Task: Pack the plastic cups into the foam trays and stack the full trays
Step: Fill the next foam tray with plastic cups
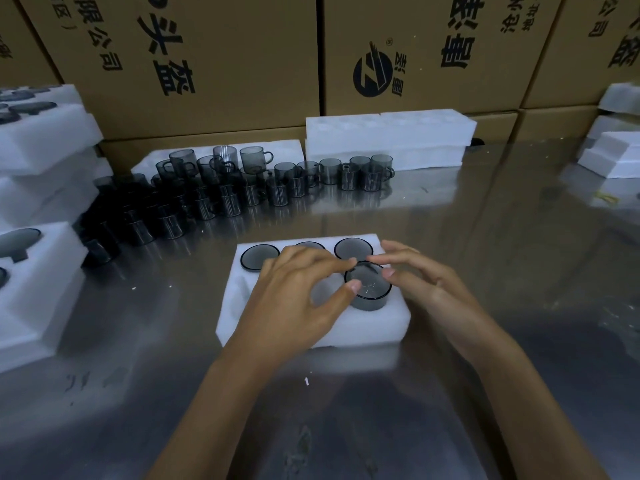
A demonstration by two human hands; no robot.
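— Between your fingertips, what have you got?

— Between your left hand [298, 289] and right hand [422, 282] sits a smoky cup [369, 291], upside down, half sunk in the near right pocket of the tray [367, 327]. Your left thumb and forefinger touch its left rim; your right fingertips touch its far right edge. Both hands are spread and loosely curved, not clenched. You steady the cup rather than grip it.

— And the rest of the tray?

— Just beyond your fingertips, the far row holds three cups [354, 248], each set flush in its pocket. Your left palm covers the near middle and near left pockets, so you cannot tell what they hold.

— Where is your supply?

— Well beyond your fingers, loose cups [221, 188] stand crowded on the steel table [485, 237], some stacked. Behind them lie white trays [388, 131], with cartons [214, 57] against the back. Off to the left of your left hand, filled trays [41, 271] sit piled; more foam [613, 154] lies far right.
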